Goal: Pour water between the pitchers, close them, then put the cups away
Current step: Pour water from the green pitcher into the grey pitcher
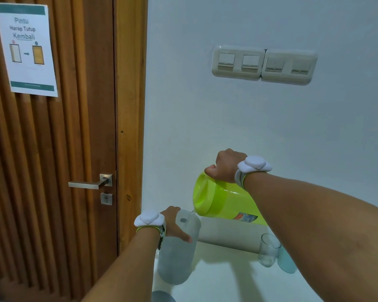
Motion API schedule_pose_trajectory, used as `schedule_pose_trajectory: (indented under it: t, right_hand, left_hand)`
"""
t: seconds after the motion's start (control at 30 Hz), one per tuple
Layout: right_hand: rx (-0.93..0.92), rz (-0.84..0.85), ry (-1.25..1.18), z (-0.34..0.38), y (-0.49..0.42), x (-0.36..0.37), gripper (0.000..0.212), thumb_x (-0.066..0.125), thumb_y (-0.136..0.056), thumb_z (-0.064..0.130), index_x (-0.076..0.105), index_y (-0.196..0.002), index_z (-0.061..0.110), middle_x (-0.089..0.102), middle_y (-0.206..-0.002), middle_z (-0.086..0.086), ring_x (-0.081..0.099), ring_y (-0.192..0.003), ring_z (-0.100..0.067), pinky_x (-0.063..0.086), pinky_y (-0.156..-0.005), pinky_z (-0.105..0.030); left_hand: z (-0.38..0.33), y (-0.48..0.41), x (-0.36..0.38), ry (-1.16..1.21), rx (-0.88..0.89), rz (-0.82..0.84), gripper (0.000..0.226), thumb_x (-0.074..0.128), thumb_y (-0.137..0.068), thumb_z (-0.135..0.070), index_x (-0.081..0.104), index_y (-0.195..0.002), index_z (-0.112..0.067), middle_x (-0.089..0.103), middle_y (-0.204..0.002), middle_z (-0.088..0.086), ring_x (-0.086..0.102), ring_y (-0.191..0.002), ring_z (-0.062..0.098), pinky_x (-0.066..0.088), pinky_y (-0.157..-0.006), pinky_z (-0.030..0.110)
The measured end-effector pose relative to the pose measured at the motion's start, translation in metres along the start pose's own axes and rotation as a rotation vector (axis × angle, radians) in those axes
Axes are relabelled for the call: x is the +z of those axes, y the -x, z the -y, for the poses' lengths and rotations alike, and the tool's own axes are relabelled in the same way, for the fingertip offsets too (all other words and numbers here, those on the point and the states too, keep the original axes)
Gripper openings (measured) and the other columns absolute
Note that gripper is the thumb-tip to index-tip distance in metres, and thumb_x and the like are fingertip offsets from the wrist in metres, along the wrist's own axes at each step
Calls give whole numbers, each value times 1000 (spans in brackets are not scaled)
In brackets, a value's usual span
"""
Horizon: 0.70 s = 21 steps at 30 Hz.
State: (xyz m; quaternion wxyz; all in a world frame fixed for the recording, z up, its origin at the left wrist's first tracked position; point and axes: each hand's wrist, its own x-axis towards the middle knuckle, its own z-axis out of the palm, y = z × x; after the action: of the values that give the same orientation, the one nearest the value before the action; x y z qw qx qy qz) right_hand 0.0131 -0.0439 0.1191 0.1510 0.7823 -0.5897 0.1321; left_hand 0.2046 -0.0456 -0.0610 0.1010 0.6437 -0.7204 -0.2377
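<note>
A bare right forearm [314,214] fills the near corner, a white sensor band [254,165] strapped at its wrist. The right hand [226,165] is clenched around the top of a lime-green plastic pitcher [223,200], tipped almost on its side with its mouth to the left. A thin stream of water [190,215] falls from it into a frosted grey translucent pitcher [177,258] standing upright on the white counter [227,277]. The left hand [175,225] grasps that grey pitcher near its rim. To the right, a clear drinking glass [268,250] stands just beside a pale blue cup [287,261], near the wall.
</note>
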Motion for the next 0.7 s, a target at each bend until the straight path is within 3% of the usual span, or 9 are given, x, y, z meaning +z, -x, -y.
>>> schedule_pose_trajectory:
  t: [0.13, 0.27, 0.4, 0.53, 0.7]
  right_hand:
    - [0, 5, 4, 0, 0, 1, 37, 49, -78, 40, 36, -54, 15, 41, -60, -1, 35, -47, -21, 28, -50, -22]
    - [-2, 4, 10, 1, 0, 3, 37, 49, -78, 41, 37, -54, 15, 42, -60, -1, 36, -47, -21, 28, -50, -22]
    - [-8, 4, 5, 1, -1, 3, 37, 50, -77, 40, 36, -53, 15, 41, -59, -1, 35, -47, -21, 28, -50, -22]
    - [-13, 10, 5, 4, 0, 2, 37, 50, -77, 39, 35, -54, 15, 38, -58, 0, 33, -47, -21, 26, -50, -23]
    - [-16, 17, 11, 6, 0, 2, 37, 49, -78, 39, 35, -53, 15, 39, -57, -1, 33, -47, -20, 27, -50, -22]
  left_hand:
    - [1, 0, 0, 5, -6, -1, 117, 81, -46, -69, 37, -143, -21, 40, -143, -4, 50, -125, 21, 51, -98, 39]
    - [-1, 2, -1, -13, -5, 3, 104, 83, -51, -65, 41, -136, -23, 43, -137, -4, 52, -119, 20, 54, -94, 43]
    - [-1, 1, -1, 7, -16, 7, 112, 82, -45, -68, 39, -138, -25, 42, -139, -5, 52, -119, 20, 57, -90, 44]
    - [0, 1, -1, 11, -30, 7, 117, 84, -54, -63, 28, -149, -24, 35, -149, -6, 46, -130, 21, 51, -100, 43]
    - [1, 3, -2, 18, -31, 9, 124, 80, -39, -71, 34, -144, -25, 40, -144, -6, 50, -124, 21, 54, -95, 42]
